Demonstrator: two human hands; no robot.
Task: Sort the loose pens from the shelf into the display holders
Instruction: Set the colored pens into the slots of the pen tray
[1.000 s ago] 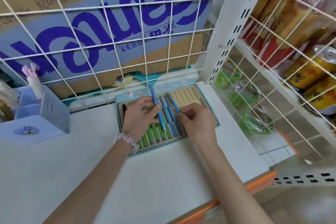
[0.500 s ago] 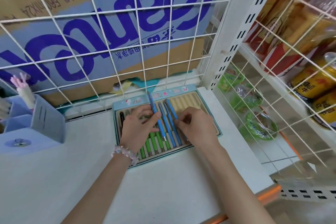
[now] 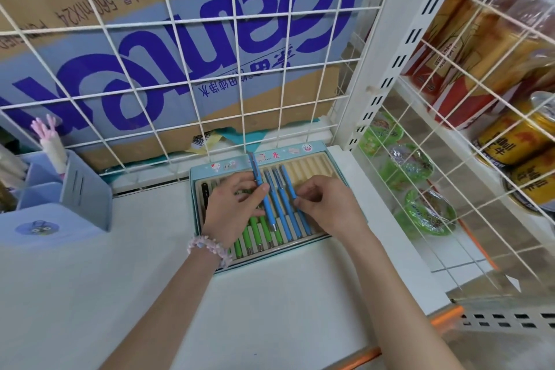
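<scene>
Blue pens (image 3: 277,204) pinched by both hands over slotted tray (image 3: 309,165)

Your flat blue-rimmed slotted cardboard pen tray (image 3: 312,149) lay on the white metal shelf (image 3: 150,294), against the white wire grid panel (image 3: 192,75) at the back, with the large brown-and-blue printed cardboard box (image 3: 180,39) behind that grid. Your left hand (image 3: 232,210) and right hand (image 3: 330,209) rested side by side over the tray, the slim blue plastic pens (image 3: 280,204) lying between them and the green plastic pens (image 3: 253,233) in the slots just in front of your left hand. The pale blue plastic desk organiser (image 3: 75,198) stood well to the tray's left, and the yellow drink cans (image 3: 516,141) sat beyond the side grid on your right.
</scene>
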